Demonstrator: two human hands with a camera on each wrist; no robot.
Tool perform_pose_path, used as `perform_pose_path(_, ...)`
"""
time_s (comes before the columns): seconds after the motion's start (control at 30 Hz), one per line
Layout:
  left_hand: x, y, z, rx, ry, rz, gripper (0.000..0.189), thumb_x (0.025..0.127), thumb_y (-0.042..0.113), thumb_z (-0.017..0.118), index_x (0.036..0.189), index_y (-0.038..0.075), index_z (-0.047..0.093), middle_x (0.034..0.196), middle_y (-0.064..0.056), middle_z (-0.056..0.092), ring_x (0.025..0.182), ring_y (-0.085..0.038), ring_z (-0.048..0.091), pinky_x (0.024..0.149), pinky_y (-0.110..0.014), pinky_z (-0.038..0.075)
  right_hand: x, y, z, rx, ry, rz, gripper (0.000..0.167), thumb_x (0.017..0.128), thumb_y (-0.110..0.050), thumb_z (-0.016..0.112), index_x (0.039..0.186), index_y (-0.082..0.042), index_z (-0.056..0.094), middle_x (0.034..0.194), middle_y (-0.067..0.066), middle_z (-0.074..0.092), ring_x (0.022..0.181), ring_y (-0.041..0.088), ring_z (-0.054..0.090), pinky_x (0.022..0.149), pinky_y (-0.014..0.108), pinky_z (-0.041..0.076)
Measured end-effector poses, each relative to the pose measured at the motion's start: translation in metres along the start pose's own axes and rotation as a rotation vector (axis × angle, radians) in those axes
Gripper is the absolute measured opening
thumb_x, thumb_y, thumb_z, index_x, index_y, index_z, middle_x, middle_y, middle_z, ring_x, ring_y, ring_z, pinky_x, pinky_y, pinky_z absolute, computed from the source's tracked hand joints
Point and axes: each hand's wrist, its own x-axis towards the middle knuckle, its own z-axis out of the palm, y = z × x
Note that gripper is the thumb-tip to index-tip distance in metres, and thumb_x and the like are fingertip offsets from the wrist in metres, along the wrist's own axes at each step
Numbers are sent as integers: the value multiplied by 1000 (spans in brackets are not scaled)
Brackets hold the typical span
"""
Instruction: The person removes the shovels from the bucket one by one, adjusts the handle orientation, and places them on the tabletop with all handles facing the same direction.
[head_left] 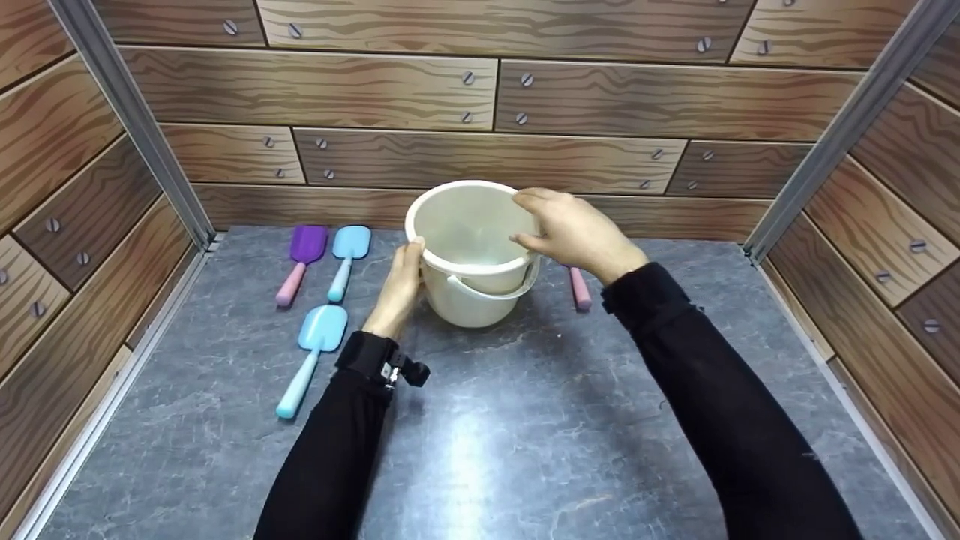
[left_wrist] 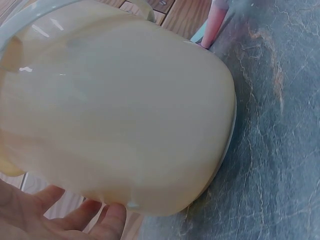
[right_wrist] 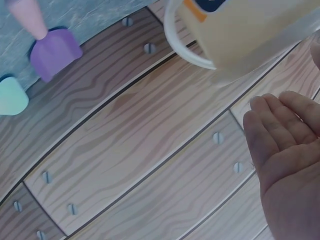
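Note:
A cream bucket (head_left: 472, 296) stands upright at the back middle, its white handle (head_left: 487, 292) hanging down in front. My left hand (head_left: 399, 289) is at its left side, fingertips near the rim. In the left wrist view, the fingers (left_wrist: 112, 220) of that hand rest against the bucket's outer wall (left_wrist: 125, 110). At the right rim hovers my right hand (head_left: 574, 229), thumb spread from the fingers. The right wrist view has this hand's fingers (right_wrist: 275, 125) extended and the palm bare, beside the bucket (right_wrist: 240, 35).
On the left lie a purple scoop (head_left: 308, 244) with a pink handle and two light blue scoops, one behind (head_left: 351, 242) and one nearer (head_left: 322, 328). A pink handle (head_left: 579, 289) shows beneath my right hand. Wood-patterned walls (head_left: 390, 94) enclose the grey surface (head_left: 600, 435).

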Motion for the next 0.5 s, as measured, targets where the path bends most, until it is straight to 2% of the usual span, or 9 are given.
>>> perform_pose_path(0.23,-2,1,0,37,6,-7,74,122,52,40,170,-4,38,164,-25,46,154,-40,53,137,-61,44,12,-18,2,-12,-48,-24,68,113,-32,78,165,7,60,170,28,64,161,46,61,140,57,47)
perform_pose_path(0.5,-3,1,0,-15,-7,-16,74,122,51,39,171,-5,35,165,-25,45,157,-41,50,138,-61,43,28,-34,9,51,-173,-23,65,114,-28,79,166,6,60,170,26,65,163,43,60,140,54,46)
